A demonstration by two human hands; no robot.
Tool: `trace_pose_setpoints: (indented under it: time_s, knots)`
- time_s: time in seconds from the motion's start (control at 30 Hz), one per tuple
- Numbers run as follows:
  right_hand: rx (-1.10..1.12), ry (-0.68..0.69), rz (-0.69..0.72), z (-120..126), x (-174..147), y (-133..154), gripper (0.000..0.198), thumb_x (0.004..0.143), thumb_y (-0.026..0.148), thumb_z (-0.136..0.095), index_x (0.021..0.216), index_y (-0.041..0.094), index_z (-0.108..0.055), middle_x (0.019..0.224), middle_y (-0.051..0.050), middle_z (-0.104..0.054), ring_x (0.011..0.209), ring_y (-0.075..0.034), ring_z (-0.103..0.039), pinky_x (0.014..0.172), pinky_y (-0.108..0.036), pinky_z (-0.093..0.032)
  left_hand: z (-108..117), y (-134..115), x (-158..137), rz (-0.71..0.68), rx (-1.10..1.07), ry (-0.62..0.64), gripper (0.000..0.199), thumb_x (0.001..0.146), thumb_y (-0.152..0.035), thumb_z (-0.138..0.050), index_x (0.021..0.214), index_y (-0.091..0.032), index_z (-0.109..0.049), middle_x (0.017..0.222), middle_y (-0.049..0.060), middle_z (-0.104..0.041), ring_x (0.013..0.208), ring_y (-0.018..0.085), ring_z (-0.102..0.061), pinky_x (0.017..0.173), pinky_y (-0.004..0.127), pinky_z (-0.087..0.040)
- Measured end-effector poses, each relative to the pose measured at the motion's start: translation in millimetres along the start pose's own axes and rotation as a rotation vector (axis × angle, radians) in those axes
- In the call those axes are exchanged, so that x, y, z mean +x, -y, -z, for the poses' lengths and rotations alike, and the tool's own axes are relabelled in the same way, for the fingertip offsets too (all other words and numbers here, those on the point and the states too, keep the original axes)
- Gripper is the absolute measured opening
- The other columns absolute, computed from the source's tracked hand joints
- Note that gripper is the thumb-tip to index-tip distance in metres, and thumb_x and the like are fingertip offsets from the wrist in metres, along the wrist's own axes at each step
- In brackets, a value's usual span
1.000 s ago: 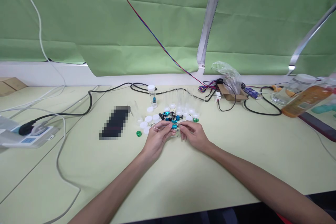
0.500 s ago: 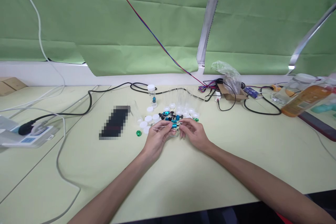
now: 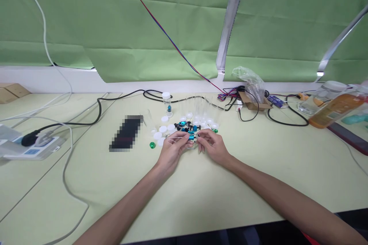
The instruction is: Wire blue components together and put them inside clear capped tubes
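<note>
Between the thumb and fingers of my left hand is a small shiny blue cylindrical metal part. A thin metal rod sticks out leftward across the same hand. My right hand is closed in a pinch at the blue part's right end; what its fingertips grip is too small to make out. Just behind both hands lies a pile of small blue and black parts. White round caps lie to the left of it, and a green metal piece sits near my left hand.
Clear tubes with white ends stand behind the pile. One capped tube holds a blue piece. A blurred dark rectangle lies left. Cables, a power strip, a cardboard box and an orange bottle lie around.
The view has shifted very slightly. Both hands keep the same hold around the blue part, with no clear movement of the things on the table.
</note>
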State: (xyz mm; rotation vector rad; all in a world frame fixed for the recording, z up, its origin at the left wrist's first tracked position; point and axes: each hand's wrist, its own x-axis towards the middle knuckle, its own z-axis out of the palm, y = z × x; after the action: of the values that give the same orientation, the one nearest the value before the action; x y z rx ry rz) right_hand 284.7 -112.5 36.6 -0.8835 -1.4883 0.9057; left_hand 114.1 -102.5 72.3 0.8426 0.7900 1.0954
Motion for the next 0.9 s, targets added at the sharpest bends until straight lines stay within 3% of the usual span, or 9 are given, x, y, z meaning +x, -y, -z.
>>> trace_pose_setpoints:
  time_s: [0.37, 0.67, 0.9]
  knots:
    - [-0.032, -0.001, 0.011, 0.4, -0.8, 2.3, 0.018, 0.090, 0.033, -0.059, 0.103, 0.020, -0.062, 0.070, 0.001, -0.063, 0.052, -0.012, -0.061, 0.052, -0.026, -0.051, 1.4, 2.3, 1.3, -0.004, -0.019, 0.008, 0.021, 0.069, -0.026, -0.081, 0.081, -0.014, -0.070, 0.070, 0.002, -0.069, 0.067, 0.011, -0.066, 0.072, 0.022, -0.054]
    - [-0.071, 0.019, 0.043, 0.4, -2.0, -1.2, 0.022, 0.089, 0.029, -0.061, 0.109, 0.022, -0.062, 0.084, -0.003, -0.066, 0.059, -0.013, -0.064, 0.059, -0.028, -0.056, 1.7, 3.0, 2.3, -0.003, -0.032, -0.004, 0.021, 0.069, -0.026, -0.081, 0.080, -0.013, -0.070, 0.066, 0.003, -0.069, 0.064, 0.011, -0.066, 0.069, 0.021, -0.054]
    - [-0.118, 0.005, 0.036, 0.3, -3.1, -3.9, 0.019, 0.089, 0.028, -0.060, 0.106, 0.021, -0.066, 0.075, 0.000, -0.065, 0.053, -0.012, -0.061, 0.057, -0.027, -0.054, 2.8, 5.0, -0.9, -0.012, -0.029, 0.004, 0.021, 0.069, -0.026, -0.081, 0.079, -0.013, -0.069, 0.068, 0.002, -0.069, 0.064, 0.011, -0.066, 0.068, 0.021, -0.054]
